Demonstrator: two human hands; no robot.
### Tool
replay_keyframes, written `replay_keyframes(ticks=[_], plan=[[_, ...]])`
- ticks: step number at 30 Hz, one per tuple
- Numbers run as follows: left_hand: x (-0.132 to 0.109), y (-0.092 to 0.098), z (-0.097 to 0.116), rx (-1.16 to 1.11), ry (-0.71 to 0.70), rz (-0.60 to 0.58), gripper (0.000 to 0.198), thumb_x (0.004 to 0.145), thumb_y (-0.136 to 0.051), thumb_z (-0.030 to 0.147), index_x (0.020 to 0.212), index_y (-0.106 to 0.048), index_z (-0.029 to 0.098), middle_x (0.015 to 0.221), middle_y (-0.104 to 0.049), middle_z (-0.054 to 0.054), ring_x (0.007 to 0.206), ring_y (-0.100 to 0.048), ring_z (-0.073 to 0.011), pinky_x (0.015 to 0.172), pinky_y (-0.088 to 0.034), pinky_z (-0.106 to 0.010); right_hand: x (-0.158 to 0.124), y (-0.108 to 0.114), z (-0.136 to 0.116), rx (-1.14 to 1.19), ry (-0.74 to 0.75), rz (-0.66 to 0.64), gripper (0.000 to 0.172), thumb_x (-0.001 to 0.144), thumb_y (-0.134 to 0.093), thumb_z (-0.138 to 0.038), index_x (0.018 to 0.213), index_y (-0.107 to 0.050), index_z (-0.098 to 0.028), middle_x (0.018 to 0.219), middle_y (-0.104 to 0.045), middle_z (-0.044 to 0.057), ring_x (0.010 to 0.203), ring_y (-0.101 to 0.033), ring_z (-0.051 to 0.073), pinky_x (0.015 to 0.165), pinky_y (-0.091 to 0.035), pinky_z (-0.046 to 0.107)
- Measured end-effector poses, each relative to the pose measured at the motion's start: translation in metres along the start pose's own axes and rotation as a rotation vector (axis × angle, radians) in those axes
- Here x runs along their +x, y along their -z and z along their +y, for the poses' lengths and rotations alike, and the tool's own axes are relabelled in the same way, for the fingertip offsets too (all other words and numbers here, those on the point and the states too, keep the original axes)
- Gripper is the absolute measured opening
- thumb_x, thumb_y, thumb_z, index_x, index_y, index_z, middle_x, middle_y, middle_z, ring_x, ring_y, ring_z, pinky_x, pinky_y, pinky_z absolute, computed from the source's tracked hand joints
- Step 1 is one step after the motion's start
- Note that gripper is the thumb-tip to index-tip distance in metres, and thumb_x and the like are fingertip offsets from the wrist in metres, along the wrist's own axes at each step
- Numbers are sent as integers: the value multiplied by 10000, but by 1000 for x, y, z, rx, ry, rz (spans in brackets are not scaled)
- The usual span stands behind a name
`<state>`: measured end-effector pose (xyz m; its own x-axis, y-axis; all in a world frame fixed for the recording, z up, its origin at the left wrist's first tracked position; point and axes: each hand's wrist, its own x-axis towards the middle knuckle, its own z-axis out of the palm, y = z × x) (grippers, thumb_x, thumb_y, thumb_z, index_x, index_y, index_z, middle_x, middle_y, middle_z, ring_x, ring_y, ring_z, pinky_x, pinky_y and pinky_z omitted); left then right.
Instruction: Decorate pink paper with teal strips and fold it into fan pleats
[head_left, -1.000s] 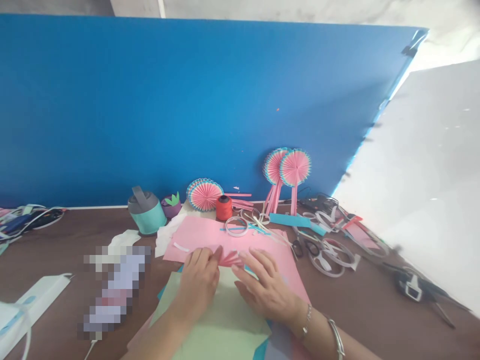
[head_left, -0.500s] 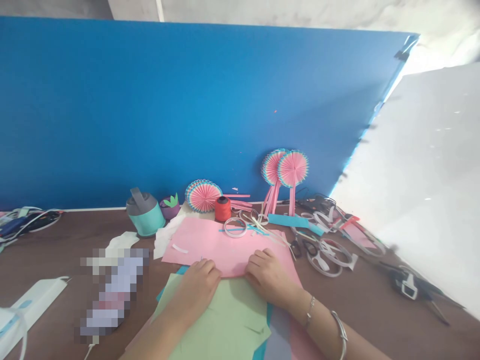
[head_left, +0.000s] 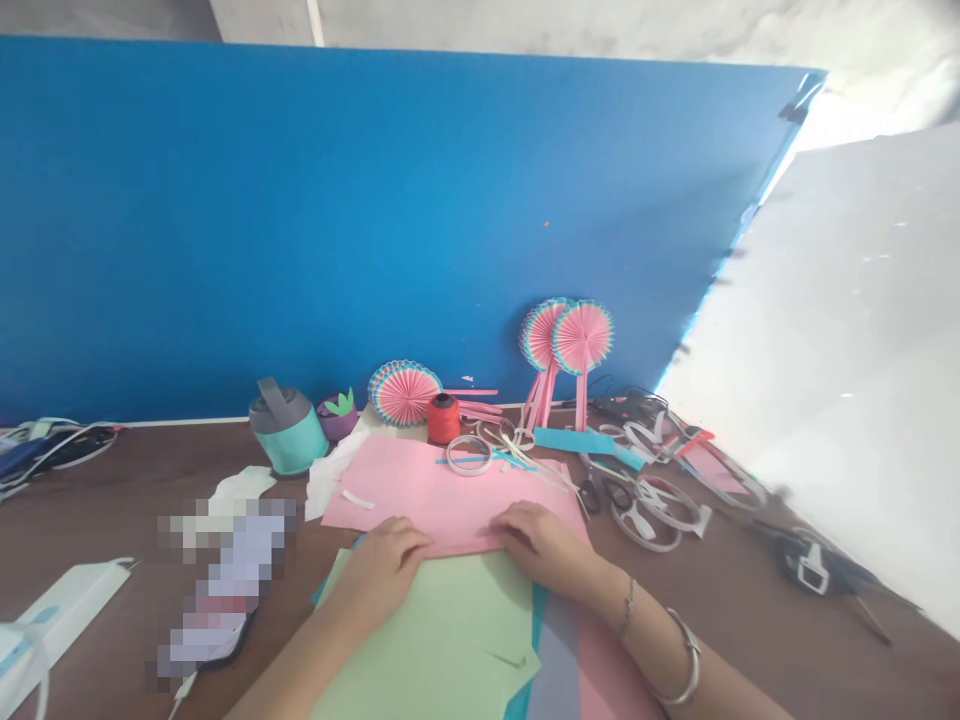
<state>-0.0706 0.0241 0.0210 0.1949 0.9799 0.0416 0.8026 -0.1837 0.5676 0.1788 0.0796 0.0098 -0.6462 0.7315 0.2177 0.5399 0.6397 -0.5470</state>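
A pink paper sheet [head_left: 435, 490] lies on the brown table [head_left: 135, 500]. My left hand [head_left: 379, 570] and my right hand [head_left: 544, 545] rest with curled fingers on its near edge, pinching or pressing it. What sits under the fingers is hidden. Below the hands lies a light green sheet [head_left: 442, 640] on top of blue, grey and pink sheets [head_left: 562, 660]. My right wrist wears bracelets.
Against the blue board [head_left: 375, 220] stand pink paper fans [head_left: 570, 340], a flat fan [head_left: 405, 392], an orange thread spool [head_left: 443, 418], a teal container [head_left: 287, 428] and tape rings [head_left: 471, 455]. Scissors [head_left: 600, 492] and strips lie right; a white box [head_left: 60, 610] left.
A second ago my fingers were spread around a small pleated pink piece. Both hands have since closed and drawn back to the pink sheet's near edge; the pleated piece is out of sight.
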Motion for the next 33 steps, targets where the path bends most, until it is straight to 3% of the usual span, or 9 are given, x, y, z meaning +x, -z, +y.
replay_keyframes(ticks=[5, 9, 19, 23, 33], plan=[[5, -4, -13, -60, 133, 45, 181, 812, -478, 252, 807, -656, 216, 877, -689, -14, 833, -615, -172, 751, -431, -258, 4, -3, 2, 78, -99, 5, 207, 868, -451, -142, 822, -649, -180, 823, -666, 58, 809, -598, 180, 753, -439, 283], [7, -6, -18, -70, 159, 51, 180, 808, -471, 266, 771, -637, 207, 832, -687, -5, 800, -611, -163, 713, -409, -243, 7, -5, 2, 81, -122, 4, 205, 859, -450, -152, 788, -640, -178, 813, -668, 56, 803, -595, 180, 746, -427, 278], [9, -4, -15, -7, 262, 60, 151, 803, -490, 273, 730, -599, 197, 765, -664, -1, 754, -593, -152, 632, -353, -222, 16, -7, 10, 163, -377, 51, 94, 748, -560, -225, 688, -600, -165, 648, -644, 27, 600, -550, 144, 527, -352, 222], [9, -4, -14, 21, 276, 59, 162, 805, -488, 277, 709, -592, 198, 763, -656, 2, 747, -584, -147, 609, -335, -217, 20, -3, 5, 170, -409, 63, 158, 745, -571, -270, 624, -575, -169, 626, -636, 23, 592, -539, 141, 524, -343, 224], [10, -6, -12, 62, 307, 68, 131, 802, -489, 228, 720, -589, 208, 781, -666, 7, 750, -589, -142, 585, -322, -213, 22, -2, 0, 108, -452, 60, 104, 699, -573, -201, 600, -566, -170, 630, -644, 20, 589, -538, 135, 510, -326, 219]])
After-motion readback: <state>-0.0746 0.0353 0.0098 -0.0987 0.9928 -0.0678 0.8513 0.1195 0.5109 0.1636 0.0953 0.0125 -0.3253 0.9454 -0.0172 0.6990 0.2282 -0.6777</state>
